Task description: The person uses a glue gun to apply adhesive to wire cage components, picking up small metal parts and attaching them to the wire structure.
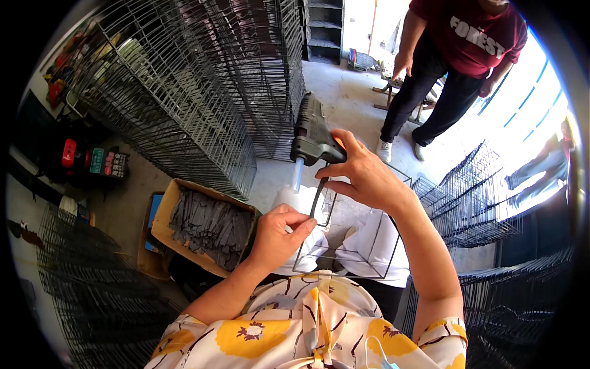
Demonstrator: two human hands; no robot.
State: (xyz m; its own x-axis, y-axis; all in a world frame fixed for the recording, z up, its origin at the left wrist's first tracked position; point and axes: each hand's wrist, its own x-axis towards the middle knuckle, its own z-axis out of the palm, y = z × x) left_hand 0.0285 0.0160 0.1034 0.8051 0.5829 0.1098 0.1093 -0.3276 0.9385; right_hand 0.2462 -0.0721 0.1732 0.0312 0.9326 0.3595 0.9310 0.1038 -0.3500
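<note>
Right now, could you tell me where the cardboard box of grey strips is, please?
In the head view, the cardboard box of grey strips sits on the floor at the person's left, just left of the left hand and below the stacked wire racks.

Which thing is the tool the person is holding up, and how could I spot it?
Start at the tall stacks of grey wire grids on the left, then move right to the raised right hand. It grips a dark grey pistol-shaped metal tool with a pale blue hose beneath. It is the only solid, chunky thing among the thin wires.
</note>
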